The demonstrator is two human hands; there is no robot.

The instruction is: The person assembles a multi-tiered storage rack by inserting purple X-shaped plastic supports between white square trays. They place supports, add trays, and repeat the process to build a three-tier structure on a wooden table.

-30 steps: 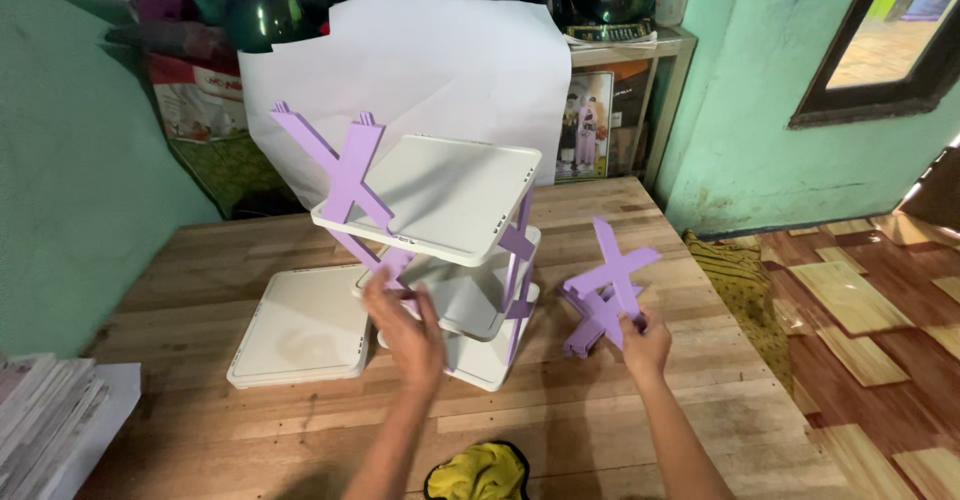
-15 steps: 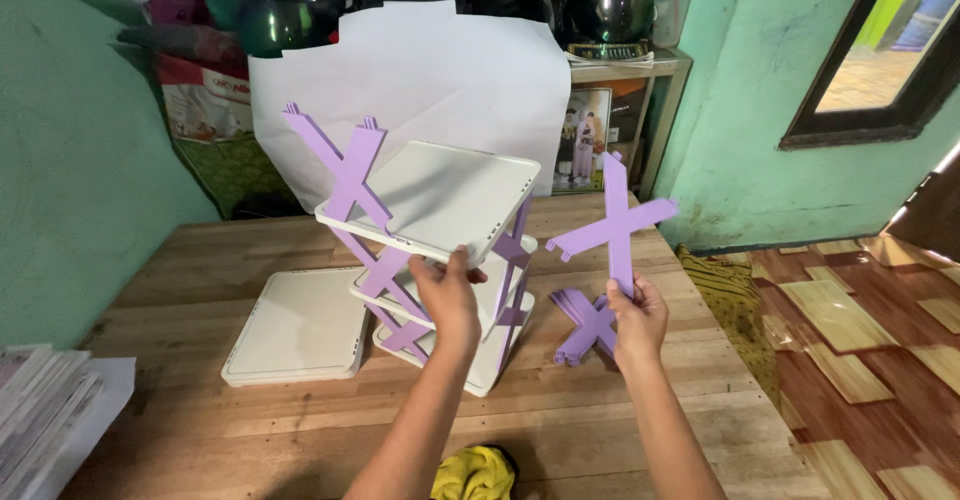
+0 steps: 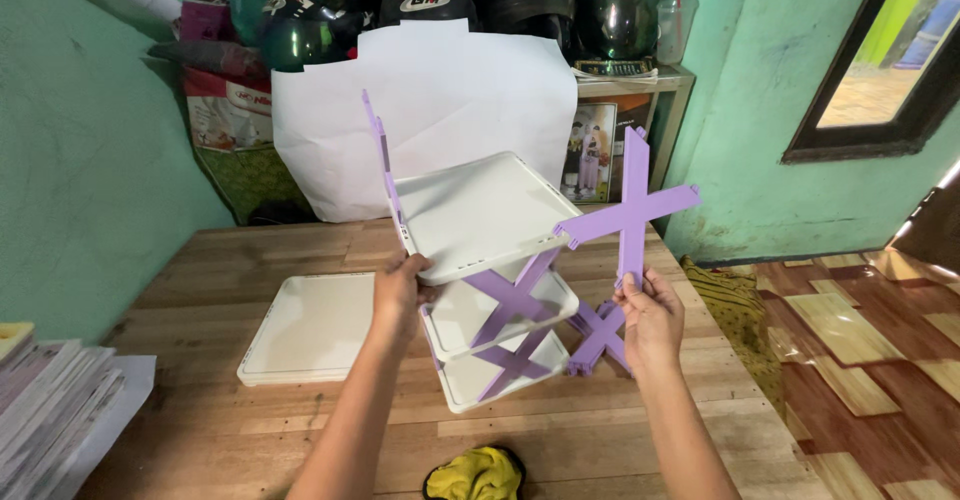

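Note:
A small rack (image 3: 490,260) of three white square trays joined by purple X-shaped braces stands on the wooden table (image 3: 600,430). My left hand (image 3: 400,295) grips the near left corner of its top tray (image 3: 480,210). My right hand (image 3: 652,318) holds one loose purple X brace (image 3: 630,218) upright, just right of the top tray. More purple X braces (image 3: 598,335) lie stacked on the table below my right hand. A single white tray (image 3: 310,328) lies flat to the left of the rack.
A white paper sheet (image 3: 440,100) leans behind the rack, with several helmets (image 3: 430,0) above it. A stack of papers (image 3: 55,400) sits at the near left edge, a yellow cloth (image 3: 475,472) at the near edge. Green walls stand left and right; tiled floor lies right.
The rack has turned so its right-hand braces face me, and my left hand shifted to the top tray's left corner. My right hand raised the loose X brace closer to the top tray.

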